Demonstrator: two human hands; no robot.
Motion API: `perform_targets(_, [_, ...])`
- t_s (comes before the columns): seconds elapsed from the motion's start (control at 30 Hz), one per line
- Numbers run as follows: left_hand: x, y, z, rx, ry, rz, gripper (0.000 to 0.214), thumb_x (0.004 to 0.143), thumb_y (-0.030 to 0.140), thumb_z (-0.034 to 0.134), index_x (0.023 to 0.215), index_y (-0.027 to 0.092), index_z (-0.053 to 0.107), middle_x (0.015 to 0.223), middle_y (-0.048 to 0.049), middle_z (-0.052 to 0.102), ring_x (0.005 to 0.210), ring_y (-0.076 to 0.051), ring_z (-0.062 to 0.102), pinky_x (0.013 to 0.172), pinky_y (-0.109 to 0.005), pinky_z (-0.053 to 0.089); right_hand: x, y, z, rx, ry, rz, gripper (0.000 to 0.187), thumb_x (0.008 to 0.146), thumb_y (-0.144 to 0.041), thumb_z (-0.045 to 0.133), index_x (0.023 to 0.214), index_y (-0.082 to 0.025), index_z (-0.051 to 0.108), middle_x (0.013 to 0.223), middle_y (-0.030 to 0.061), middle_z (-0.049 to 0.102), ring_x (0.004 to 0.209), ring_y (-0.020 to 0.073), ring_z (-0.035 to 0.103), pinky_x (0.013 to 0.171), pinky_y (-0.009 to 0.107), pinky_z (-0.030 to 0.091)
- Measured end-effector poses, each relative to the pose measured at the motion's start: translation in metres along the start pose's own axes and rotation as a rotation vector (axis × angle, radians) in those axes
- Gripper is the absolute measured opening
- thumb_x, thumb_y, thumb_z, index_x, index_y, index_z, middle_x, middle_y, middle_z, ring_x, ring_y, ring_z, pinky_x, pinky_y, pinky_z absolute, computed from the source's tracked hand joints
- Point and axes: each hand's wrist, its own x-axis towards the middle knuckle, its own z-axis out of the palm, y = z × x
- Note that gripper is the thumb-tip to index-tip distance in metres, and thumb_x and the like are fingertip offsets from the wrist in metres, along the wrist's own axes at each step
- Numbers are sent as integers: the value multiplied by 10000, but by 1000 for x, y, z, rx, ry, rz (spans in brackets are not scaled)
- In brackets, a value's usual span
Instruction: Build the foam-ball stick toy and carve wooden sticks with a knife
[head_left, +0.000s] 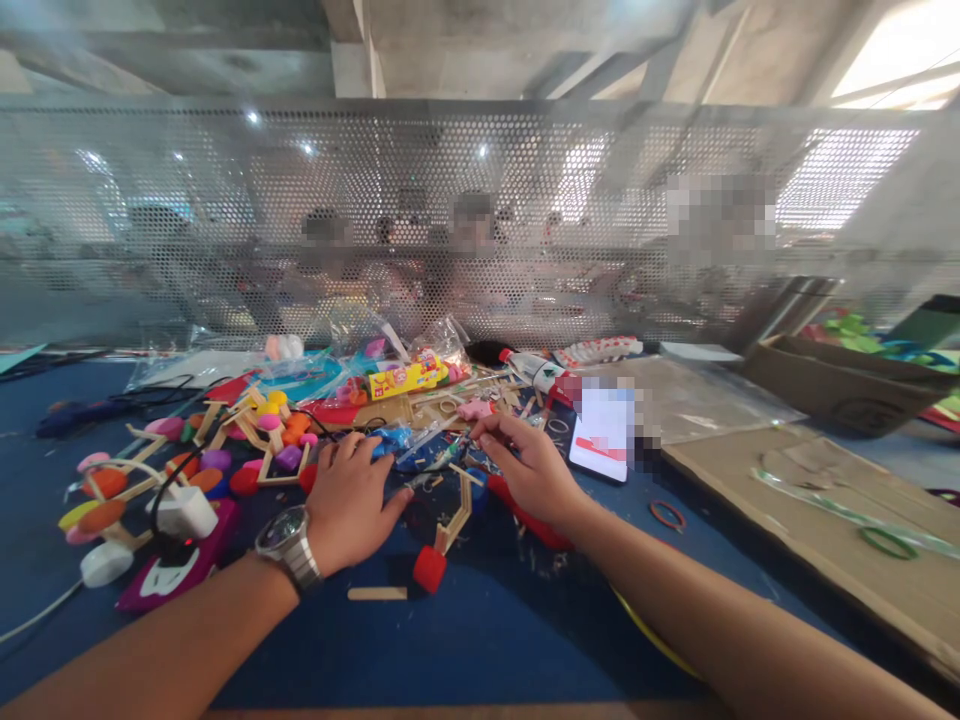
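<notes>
Ahead of left hand (352, 505) — illegible packet (407, 377)

A bent assembly of flat, pale wooden sticks (454, 518) rests on the blue tabletop (300, 655); the end with a red block (430, 569) faces the near edge.

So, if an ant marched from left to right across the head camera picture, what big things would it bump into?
Purple-and-white power strip → left hand → red block → right hand → phone → red rubber band → green rubber band.
</notes>
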Motion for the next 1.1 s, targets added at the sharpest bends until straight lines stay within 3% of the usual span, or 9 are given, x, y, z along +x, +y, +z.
perform_targets(0.53, [0,4,-1,-156,25,11,325,940,395,595,1146,158,682,1274,-184,674,1250,-399,549,1065,-624,449,-1,1,0,14,-4,-13,166,934,-312,521,887,-229,657,781,17,670,710,192,591,714,314,474])
perform_targets(0.8, [0,8,-3,-345,219,111,442,948,374,613,1335,160,632,1370,-176,622,1307,-371,544,1136,-618,448,-2,1,0,32,0,-17,166,946,-336,535,908,-229,657,840,27,697,770,203,629,758,330,502])
perform_targets(0.97, [-4,12,-10,-416,245,266,554,963,348,623,1488,203,522,1472,-160,553,1384,-360,491,1159,-609,443,-5,0,0,125,-13,-80,260,984,-391,554,1172,-229,630,1048,76,716,903,216,662,844,365,536])
perform_targets(1.1, [-7,14,-14,-441,213,407,638,962,310,631,1560,221,429,1520,-156,515,1421,-355,444,1181,-604,420,-10,-2,-1,151,-27,-147,567,931,-480,686,1414,-242,510,1072,74,696,930,227,661,875,384,549])
